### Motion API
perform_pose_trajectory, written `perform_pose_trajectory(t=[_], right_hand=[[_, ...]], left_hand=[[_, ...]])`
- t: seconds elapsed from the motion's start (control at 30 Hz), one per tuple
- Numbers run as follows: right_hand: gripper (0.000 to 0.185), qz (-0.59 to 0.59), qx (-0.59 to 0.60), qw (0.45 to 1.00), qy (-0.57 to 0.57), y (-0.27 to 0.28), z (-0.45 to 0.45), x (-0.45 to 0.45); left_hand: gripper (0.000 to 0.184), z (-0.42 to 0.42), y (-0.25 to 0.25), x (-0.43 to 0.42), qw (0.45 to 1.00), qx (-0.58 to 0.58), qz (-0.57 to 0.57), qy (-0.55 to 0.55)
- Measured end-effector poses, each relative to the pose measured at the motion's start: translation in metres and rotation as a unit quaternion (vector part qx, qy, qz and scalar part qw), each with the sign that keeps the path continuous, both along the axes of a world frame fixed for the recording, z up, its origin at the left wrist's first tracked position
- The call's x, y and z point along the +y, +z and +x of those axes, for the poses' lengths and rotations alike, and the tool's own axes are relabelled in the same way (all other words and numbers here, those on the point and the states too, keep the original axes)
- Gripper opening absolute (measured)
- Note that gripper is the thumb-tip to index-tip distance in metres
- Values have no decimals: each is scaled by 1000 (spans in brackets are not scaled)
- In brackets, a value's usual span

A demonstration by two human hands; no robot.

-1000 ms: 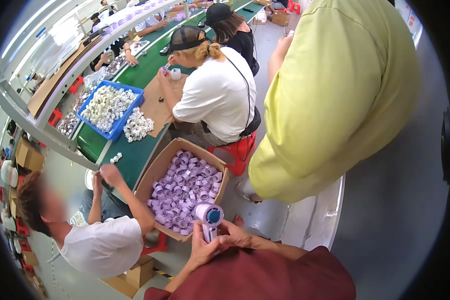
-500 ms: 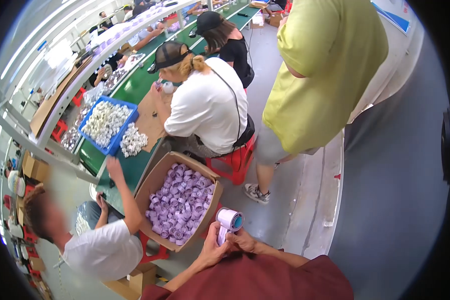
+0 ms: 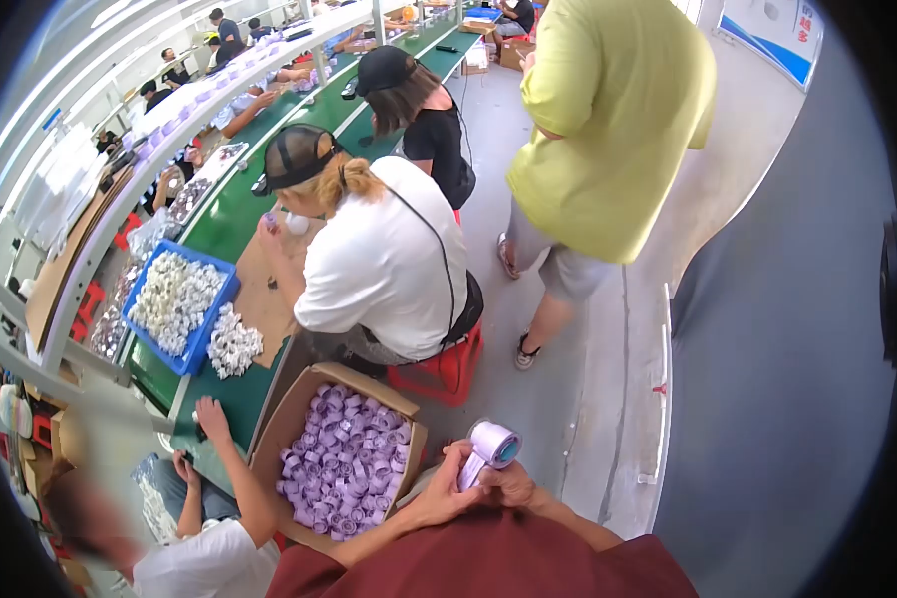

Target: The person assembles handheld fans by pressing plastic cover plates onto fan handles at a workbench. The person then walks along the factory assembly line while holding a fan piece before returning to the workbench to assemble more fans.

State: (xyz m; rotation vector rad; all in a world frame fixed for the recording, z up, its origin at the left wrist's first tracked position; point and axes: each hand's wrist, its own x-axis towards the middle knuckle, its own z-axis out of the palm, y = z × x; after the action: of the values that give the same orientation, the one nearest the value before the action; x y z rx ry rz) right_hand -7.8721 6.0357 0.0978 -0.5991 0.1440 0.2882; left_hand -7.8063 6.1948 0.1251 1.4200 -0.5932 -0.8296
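Observation:
A small purple device with a round head and a blue-green centre is held up in front of my maroon clothing. My left hand has its fingers wrapped round the left side of the handle. On the other side, my right hand grips the lower handle. Just left of my hands stands an open cardboard box with several purple ring-shaped parts inside.
A person in white sits on a red stool at the green bench. A blue tray holds white parts. Another person's arm reaches over the bench at left. A person in yellow-green stands ahead.
The device and my hands have shifted right in view, with the device still held. The person in yellow-green is farther off. The co-worker's hand at lower left has moved down along the bench edge.

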Motion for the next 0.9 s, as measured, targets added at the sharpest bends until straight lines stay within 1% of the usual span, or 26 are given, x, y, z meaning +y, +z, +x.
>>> perform_pose_trajectory(t=[0.03, 0.07, 0.13, 0.17, 0.23, 0.3, 0.37, 0.4, 0.5, 0.6, 0.7, 0.73, 0.83, 0.87, 0.9], right_hand=[[66, 32, -35, 999, -6, 13, 13, -4], [71, 33, -11, 999, -7, 17, 22, -7], [69, 9, -34, 999, -33, 29, 37, -11], [68, -4, -44, 998, -46, 33, 46, -13], [66, 23, 10, 996, -85, 33, 57, -18], [63, 32, 59, 992, -111, 30, 59, -20], [62, 18, 84, 988, -130, 23, 68, -28], [62, 17, 60, 988, -144, 24, 73, -32], [57, -12, 45, 983, -176, 25, 86, -50], [49, -23, 54, 985, -162, 29, 105, -81], [41, -20, 72, 987, -140, 17, 119, -118], [37, -39, 66, 986, -145, 13, 129, -130], [36, -41, 73, 990, -113, 15, 152, -188], [42, -66, 58, 991, -102, 13, 156, -211], [45, -75, 51, 989, -113, 18, 166, -228]], left_hand=[[61, 9, 1, -4, 1000, -23, -7, -7], [63, 18, 2, -8, 999, -46, -14, -13], [63, 38, 19, -17, 995, -100, -23, -16], [62, 49, 19, -24, 993, -115, -23, -9], [59, 59, 13, -34, 991, -135, -14, 5], [58, 63, 11, -44, 998, -55, 22, 20], [56, 73, 20, -58, 999, -36, 11, 39], [55, 78, 28, -66, 999, -20, 10, 45], [52, 92, 32, -89, 998, -39, 14, 45], [53, 108, 23, -124, 981, -167, -27, 91], [55, 118, 3, -148, 997, -24, 30, 72], [58, 124, -4, -163, 996, -31, 19, 82], [61, 140, 6, -214, 994, 71, 19, 84], [60, 146, -6, -236, 993, -32, 4, 113], [60, 152, -10, -251, 993, -33, 16, 109]])
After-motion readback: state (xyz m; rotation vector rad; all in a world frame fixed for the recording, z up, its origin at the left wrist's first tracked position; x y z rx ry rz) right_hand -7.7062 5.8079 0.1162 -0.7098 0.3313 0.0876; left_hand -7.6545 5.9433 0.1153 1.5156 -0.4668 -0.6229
